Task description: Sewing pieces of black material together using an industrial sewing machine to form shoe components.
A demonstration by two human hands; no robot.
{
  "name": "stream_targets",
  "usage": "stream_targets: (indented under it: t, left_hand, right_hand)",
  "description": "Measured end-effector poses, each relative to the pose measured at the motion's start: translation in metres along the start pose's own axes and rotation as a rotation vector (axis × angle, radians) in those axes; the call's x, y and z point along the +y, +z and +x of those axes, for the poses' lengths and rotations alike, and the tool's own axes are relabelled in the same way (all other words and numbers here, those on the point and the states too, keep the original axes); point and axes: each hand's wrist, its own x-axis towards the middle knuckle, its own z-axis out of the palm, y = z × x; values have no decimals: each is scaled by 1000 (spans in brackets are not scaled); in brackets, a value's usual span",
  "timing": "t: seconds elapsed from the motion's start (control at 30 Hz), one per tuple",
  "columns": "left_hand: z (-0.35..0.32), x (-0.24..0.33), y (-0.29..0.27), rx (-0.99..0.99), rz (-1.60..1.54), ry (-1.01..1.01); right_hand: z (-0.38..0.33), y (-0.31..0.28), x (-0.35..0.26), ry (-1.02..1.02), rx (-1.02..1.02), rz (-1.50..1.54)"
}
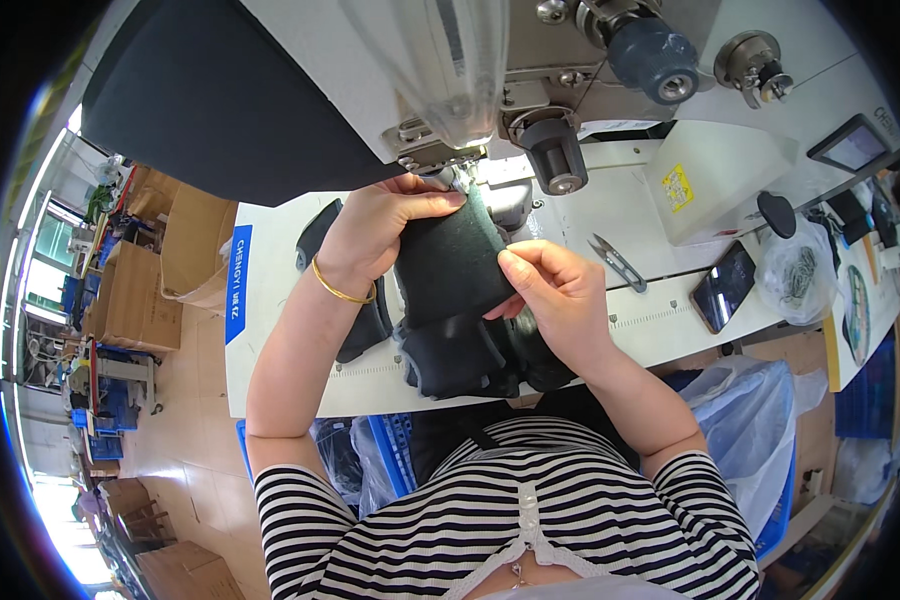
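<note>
I see both hands pinching the dark fabric piece [448,262]: left hand [375,232] far edge, right hand [553,290] right edge. Looks soft, light, floppy; best held by its edges.

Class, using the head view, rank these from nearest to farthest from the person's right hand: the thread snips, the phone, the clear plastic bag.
From the right hand:
1. Thread snips, just right of it on the white table.
2. Phone, farther right, near the table edge.
3. Clear plastic bag, farthest right, past the phone.

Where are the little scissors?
In the head view, the small snips lie on the white table, right of the right hand, left of the phone.
</note>
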Motion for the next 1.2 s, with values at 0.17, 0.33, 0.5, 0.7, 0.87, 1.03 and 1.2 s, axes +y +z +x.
stream_targets:
  t: [0.17,0.33,0.5,0.7,0.87,1.03,1.2]
  left_hand:
    - [3,-1,-2,-30,-15,23]
    - [4,-4,-5,-54,-93,4]
    - [4,-3,1,-18,-85,12]
    - [6,-6,-7,-49,-108,28]
    - [7,-2,-4,-6,-110,28]
    - [11,-2,-4,8,-19,101]
    - [11,-12,-16,-112,148,174]
  right_hand:
    - [1,0,2,4,-2,-4]
    - [-1,3,3,2,-7,-1]
    - [0,1,4,-9,2,5]
    - [-1,7,5,13,-2,46]
    - [0,8,1,7,-9,7]
    - [1,7,-1,0,-11,-74]
    - [-8,0,-1,18,-50,-83]
